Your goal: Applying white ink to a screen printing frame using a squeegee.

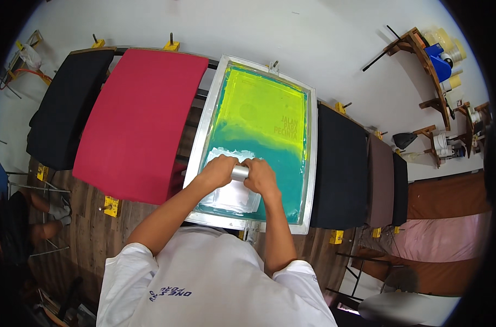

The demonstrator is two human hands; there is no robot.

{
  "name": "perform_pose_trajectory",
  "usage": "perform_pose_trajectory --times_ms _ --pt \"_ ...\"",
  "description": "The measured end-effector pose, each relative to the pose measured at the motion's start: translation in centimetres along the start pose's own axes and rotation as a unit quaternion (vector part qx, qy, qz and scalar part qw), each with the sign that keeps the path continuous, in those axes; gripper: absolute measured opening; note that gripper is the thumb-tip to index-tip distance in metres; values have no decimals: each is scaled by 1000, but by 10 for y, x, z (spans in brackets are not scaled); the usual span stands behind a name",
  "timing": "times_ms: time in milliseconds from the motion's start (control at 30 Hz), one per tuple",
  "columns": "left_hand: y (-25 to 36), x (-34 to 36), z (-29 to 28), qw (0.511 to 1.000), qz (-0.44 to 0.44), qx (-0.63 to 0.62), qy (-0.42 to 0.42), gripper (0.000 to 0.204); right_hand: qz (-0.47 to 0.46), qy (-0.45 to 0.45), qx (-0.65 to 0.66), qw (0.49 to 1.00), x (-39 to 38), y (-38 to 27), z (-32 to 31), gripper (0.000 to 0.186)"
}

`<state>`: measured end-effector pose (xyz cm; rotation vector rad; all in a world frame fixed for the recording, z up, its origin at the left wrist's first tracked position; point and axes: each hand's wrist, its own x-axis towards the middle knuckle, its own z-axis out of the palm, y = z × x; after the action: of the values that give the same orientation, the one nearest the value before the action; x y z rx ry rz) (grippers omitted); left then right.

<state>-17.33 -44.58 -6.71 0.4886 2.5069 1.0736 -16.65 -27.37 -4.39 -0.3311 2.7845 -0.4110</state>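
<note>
A screen printing frame (311, 141) with a silvery metal rim lies in front of me, its mesh (269, 103) yellow-green at the far part and teal nearer me. Both my hands are closed around a silver metal squeegee (239, 173) over the near left part of the mesh. My left hand (220, 170) grips its left end and my right hand (260, 175) its right end, knuckles up. White ink (218, 155) lies smeared on the mesh around my left hand. The squeegee's lower edge is hidden by my hands.
To the left, a pink-red shirt board (141, 120) and a black one (70, 109) stand in a row; black (340, 163) and brown boards (380, 180) continue on the right. Yellow clamps (111, 206) sit at board ends. Wall shelves (428, 65) hold tubs. Another person's legs (46, 218) show at far left.
</note>
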Motion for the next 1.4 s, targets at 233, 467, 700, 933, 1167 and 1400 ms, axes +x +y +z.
perform_pose_trajectory --times_ms 233,467,700,933,1167,1400 --pt "8 -54 22 996 38 -36 69 43 -4 70 38 997 -51 -20 22 47" --pt "15 -106 49 1000 6 -24 13 46 14 13 38 999 -107 -37 31 48" --pt "16 -52 10 991 -16 47 -121 27 11 -61 1 998 -63 -25 -4 41" --pt "-10 -65 46 988 111 41 96 56 -35 86 -6 996 -71 -24 33 55" --pt "21 -117 44 996 62 59 -15 59 -27 -20 19 999 -124 -32 35 50" --pt "4 -16 6 997 26 69 31 25 -15 11 -33 999 -19 -9 -4 39"
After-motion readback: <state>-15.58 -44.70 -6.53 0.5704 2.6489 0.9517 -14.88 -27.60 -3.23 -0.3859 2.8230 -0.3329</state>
